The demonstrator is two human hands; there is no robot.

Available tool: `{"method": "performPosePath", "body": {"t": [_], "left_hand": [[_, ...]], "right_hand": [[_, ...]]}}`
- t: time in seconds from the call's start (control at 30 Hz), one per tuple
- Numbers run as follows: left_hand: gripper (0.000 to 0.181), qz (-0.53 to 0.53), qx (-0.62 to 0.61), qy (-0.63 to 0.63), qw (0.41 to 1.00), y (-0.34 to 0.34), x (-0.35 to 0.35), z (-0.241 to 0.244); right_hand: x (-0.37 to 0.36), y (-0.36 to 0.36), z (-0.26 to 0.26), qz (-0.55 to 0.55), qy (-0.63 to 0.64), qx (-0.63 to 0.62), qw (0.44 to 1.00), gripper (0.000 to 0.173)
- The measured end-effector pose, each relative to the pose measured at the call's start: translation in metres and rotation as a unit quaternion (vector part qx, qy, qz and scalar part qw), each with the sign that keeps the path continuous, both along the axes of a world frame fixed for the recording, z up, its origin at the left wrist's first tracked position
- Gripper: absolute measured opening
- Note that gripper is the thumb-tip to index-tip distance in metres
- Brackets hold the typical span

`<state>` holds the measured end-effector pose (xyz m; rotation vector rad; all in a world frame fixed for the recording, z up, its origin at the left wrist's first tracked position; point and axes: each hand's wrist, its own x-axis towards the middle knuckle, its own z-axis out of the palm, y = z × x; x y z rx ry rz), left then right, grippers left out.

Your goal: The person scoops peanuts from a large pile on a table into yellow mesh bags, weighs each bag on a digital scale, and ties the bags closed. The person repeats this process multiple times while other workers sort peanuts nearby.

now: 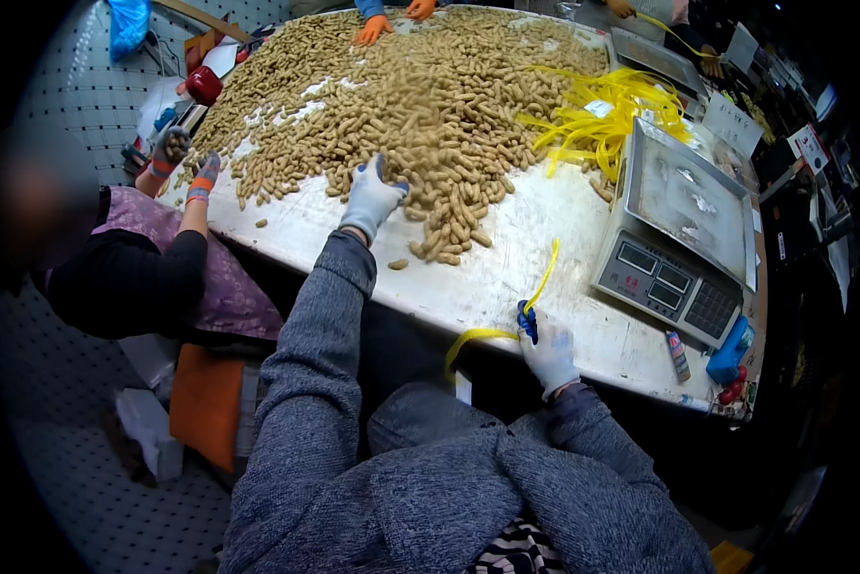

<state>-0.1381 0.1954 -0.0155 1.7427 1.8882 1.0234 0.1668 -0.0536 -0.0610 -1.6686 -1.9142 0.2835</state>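
Unshelled peanuts (466, 129) lie spread in a wide heap over the white table (537, 215). My left hand (374, 197), in a white and blue glove, reaches to the heap's near edge, fingers apart; whether its fingertips touch peanuts I cannot tell. At the table's near edge my right hand (548, 344), gloved alike, is closed on a yellow mesh strip (478, 334), one end of which stands up above the fingers while the other hangs past the edge. Loose peanuts lie near my left wrist.
A digital scale (674, 276) stands at right, with a pile of yellow mesh strips (616, 107) behind it. A small tube (677, 355) and a blue object (730, 350) lie nearby. A co-worker's gloved hands (203, 176) are at left; orange-gloved hands (372, 30) work at the far side.
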Motion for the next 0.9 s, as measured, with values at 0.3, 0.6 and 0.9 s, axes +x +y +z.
{"method": "performPosePath", "body": {"t": [0.3, 0.6, 0.9], "left_hand": [[0.031, -0.175, -0.048, 0.358, 0.916, -0.062, 0.052, 0.012], [0.014, -0.114, -0.010, 0.308, 0.944, -0.060, 0.063, -0.005], [0.023, -0.148, 0.035, 0.155, 0.976, -0.061, 0.033, 0.005]], "right_hand": [[0.000, 0.003, 0.012, 0.005, 0.003, -0.048, 0.999, 0.038], [0.004, 0.006, 0.001, 0.012, 0.017, -0.059, 0.998, 0.039], [0.003, 0.006, 0.004, 0.010, 0.020, -0.069, 0.997, 0.039]]}}
